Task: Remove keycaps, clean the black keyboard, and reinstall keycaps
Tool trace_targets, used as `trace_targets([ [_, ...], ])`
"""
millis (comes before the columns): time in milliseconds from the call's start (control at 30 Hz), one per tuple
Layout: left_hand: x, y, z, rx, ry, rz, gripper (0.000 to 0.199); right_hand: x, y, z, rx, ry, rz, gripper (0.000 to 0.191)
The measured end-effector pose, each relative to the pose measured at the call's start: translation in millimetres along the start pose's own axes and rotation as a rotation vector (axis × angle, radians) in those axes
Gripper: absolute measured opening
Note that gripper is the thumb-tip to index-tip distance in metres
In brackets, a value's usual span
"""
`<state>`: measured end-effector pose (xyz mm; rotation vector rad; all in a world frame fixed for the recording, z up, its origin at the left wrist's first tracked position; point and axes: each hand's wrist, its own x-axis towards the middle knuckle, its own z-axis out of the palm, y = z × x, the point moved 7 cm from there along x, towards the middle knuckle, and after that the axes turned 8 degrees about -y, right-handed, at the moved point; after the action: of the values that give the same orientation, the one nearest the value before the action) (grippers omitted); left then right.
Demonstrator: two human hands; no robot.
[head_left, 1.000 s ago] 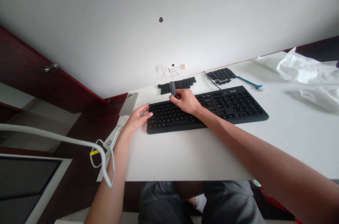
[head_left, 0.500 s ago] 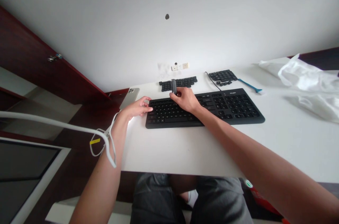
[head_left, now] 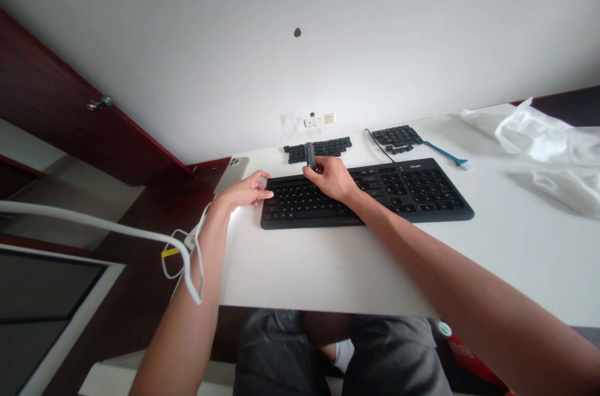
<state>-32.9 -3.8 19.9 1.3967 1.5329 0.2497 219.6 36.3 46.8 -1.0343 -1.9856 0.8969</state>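
Note:
My right hand (head_left: 330,178) grips a small grey tool (head_left: 310,156) upright above the upper middle of a black computer keyboard (head_left: 403,193). The tool's lower tip is hidden behind my fingers. My left hand (head_left: 246,191) lies at the keyboard's left end, fingers spread and holding nothing. Behind the keyboard, black keycaps lie in neat rows in two groups, one (head_left: 319,149) behind my right hand and one (head_left: 397,135) further right. A blue pry tool (head_left: 445,154) lies beside the right group.
The white table (head_left: 328,271) holds a smartphone (head_left: 232,175) left of my left hand, a thin black cable (head_left: 379,145), and crumpled white plastic (head_left: 544,146) at the right. A white cable (head_left: 94,226) with a yellow tag (head_left: 169,252) hangs left. A wall socket (head_left: 319,119) sits above.
My left hand has moved up and left along the keyboard's end, with fingers spread wider. My right hand stays on the grey tool. The whole view has shifted slightly.

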Motion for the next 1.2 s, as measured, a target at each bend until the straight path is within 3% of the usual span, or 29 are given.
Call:
trace_targets([
  [233,5,5,-3.3,0.068,-0.013,-0.037,0.055,0,-1,0,0.005,-0.003,-0.002,0.037],
  [433,4,5,0.6,-0.011,-0.053,0.000,0.055,-1,-3,-1,0.001,-0.002,0.003,0.037],
  [833,-19,1,11.6,-0.094,0.073,0.089,0.059,-1,-1,-3,0.035,0.000,0.014,0.038],
  [967,-17,2,11.1,-0.032,0.129,0.101,0.065,-1,-1,-3,0.044,-0.005,0.013,0.038],
  [1100,-16,0,12.1,-0.024,0.126,0.133,0.058,-1,0,-3,0.048,-0.003,0.015,0.038],
  [1200,-14,-2,9.9,0.097,0.189,0.119,0.056,-1,0,-3,0.048,-0.003,0.011,0.038],
])
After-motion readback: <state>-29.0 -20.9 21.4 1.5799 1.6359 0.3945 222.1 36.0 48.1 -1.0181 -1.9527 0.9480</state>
